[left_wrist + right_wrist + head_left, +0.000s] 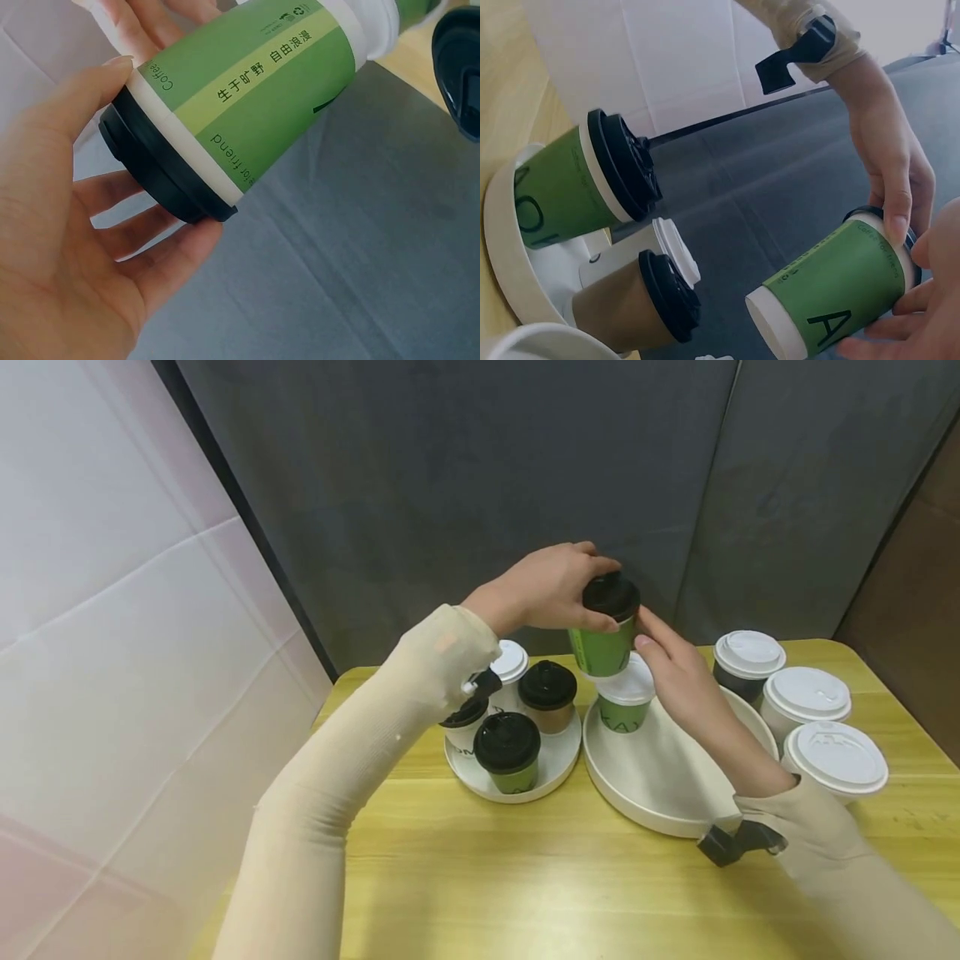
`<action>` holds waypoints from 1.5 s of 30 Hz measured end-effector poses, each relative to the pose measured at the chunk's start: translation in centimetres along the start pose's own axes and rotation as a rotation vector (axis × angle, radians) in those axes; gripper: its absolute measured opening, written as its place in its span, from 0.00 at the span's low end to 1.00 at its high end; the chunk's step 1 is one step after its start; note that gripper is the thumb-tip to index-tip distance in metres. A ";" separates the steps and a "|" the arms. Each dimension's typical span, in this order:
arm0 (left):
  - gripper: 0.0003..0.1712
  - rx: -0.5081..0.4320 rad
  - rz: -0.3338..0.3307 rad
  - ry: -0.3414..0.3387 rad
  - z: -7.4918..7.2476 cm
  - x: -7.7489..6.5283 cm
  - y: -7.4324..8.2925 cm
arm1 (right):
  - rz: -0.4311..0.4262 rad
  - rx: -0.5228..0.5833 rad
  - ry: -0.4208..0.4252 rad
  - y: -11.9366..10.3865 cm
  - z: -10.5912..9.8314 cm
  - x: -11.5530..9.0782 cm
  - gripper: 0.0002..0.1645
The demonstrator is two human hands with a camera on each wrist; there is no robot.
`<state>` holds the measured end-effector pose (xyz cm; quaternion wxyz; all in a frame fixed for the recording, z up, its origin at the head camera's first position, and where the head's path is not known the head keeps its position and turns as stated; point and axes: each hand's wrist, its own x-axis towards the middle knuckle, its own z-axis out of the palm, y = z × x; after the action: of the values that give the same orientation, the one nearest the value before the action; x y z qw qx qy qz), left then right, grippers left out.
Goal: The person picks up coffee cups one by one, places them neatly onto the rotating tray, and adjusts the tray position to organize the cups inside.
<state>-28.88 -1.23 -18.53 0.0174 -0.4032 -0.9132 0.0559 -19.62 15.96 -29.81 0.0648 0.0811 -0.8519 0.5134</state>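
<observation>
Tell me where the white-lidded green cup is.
In the head view, the white-lidded green cup stands at the back left of the larger tray, right of centre, below the black-lidded cup in the left hand.

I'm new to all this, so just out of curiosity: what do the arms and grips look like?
They're a person's. The left grip and right grip are ordinary ungloved hands. The left sleeve is long and cream, the right sleeve beige. A small black fitting sits near each cuff. No cables show.
</observation>
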 end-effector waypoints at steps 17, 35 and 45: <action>0.47 0.096 0.066 0.050 0.9 -1.6 3.5 | 0.074 0.043 -0.043 0.8 -0.6 -4.0 0.35; 0.48 0.098 0.104 0.081 3.1 -2.6 5.8 | -0.005 0.002 -0.008 2.1 0.3 -7.2 0.37; 0.48 0.067 0.114 0.067 5.0 -3.0 6.3 | -0.018 0.004 0.000 3.7 1.1 -8.2 0.39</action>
<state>-22.59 0.38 -24.16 0.0581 -0.4554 -0.8853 0.0737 -12.40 17.25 -35.11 0.0689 0.0888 -0.8502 0.5144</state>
